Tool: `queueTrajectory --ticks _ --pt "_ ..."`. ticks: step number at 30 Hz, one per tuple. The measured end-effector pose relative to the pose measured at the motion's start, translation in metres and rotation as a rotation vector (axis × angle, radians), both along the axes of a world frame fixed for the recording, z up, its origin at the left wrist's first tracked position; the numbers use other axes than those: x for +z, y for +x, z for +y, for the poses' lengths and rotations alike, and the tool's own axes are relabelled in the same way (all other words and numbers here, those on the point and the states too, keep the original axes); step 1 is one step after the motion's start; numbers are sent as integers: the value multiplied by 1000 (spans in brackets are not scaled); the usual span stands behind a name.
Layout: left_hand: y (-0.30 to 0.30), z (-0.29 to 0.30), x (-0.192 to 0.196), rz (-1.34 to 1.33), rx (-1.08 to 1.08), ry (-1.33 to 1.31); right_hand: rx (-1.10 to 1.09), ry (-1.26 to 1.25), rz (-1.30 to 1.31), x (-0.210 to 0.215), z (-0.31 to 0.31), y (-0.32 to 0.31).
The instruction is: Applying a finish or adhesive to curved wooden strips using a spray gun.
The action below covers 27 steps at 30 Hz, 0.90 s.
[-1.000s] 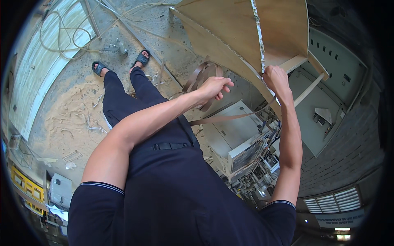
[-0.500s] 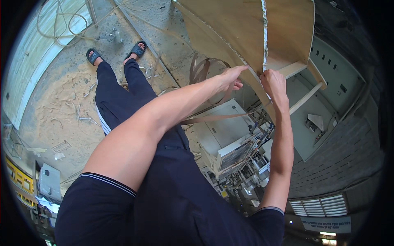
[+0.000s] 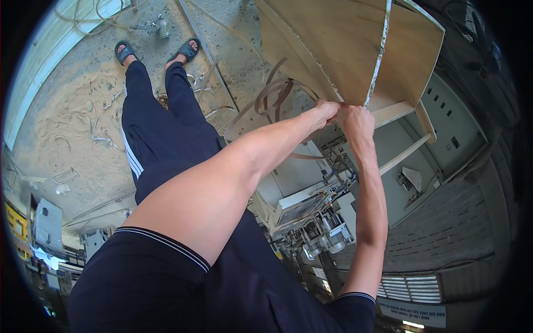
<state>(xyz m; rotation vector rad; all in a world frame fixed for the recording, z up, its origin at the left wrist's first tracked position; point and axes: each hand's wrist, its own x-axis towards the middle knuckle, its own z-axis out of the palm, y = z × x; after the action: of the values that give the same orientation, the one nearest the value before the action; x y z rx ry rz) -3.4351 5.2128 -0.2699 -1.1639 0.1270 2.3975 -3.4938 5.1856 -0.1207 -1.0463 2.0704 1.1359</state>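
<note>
Both hands meet at the near corner of a large tan curved wooden panel piece [image 3: 333,39], whose edges are streaked white. My left hand [image 3: 327,112] reaches across with its fingers closed, apparently pinching a thin brown edging strip [image 3: 272,95] beside the corner. Loops of that strip hang to the left of the wood and pass behind my left forearm. Right beside it, my right hand [image 3: 360,125] is closed in a fist against the lower end of a white-streaked edge [image 3: 379,55]. What its fingers hold is hidden.
Under the hands stand a pale cabinet [image 3: 297,175] and a machine with metal parts [image 3: 327,230]. A wooden bar frame [image 3: 427,119] juts from the piece. Sawdust [image 3: 72,122] and scraps cover the floor; a metal rail [image 3: 208,55] runs past my feet. A grey cabinet [image 3: 461,122] stands right.
My left hand has moved right and its outstretched fingers have closed beside the right hand. My right hand has shifted slightly left and down. The view has shifted, and the strip's loops lie differently.
</note>
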Motion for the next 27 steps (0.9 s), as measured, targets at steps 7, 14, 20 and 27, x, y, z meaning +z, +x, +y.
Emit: queueTrajectory --ticks 7,14,20,27 --pt "-4 4 -26 95 76 46 167 192 2 -45 -34 0" --pt "49 -86 -5 177 -67 -165 -407 -60 88 15 -36 19" --pt "139 -190 -53 156 88 -395 -1331 -1364 134 -5 29 104" --pt "223 -308 -74 40 250 -508 -1667 -1914 -107 -78 18 132"
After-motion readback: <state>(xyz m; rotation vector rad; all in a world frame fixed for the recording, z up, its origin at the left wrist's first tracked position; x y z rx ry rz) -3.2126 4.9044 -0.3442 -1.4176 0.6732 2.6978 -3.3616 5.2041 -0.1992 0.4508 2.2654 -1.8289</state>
